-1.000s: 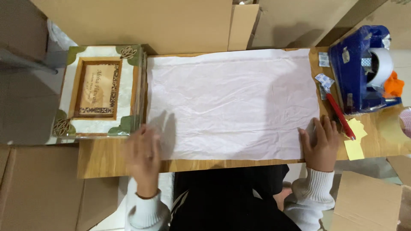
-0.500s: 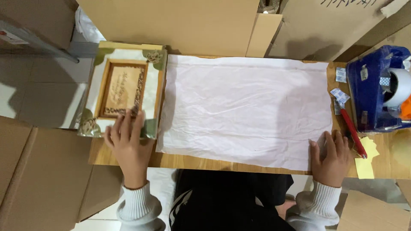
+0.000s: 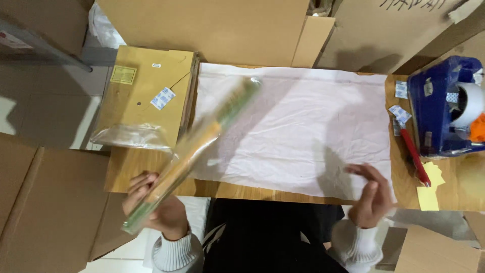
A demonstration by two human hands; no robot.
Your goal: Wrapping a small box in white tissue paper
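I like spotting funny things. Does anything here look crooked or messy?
The white paper sheet is creased all over. The framed picture in the left hand is tilted on edge and blurred. Small packets lie scattered by the blue tape dispenser.

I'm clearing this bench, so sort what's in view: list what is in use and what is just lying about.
In use:
left hand gripping the wrapped frame, lifted edge-on
right hand over the white paper sheet

Lying about:
flat brown box
blue tape dispenser
red pen
yellow notes
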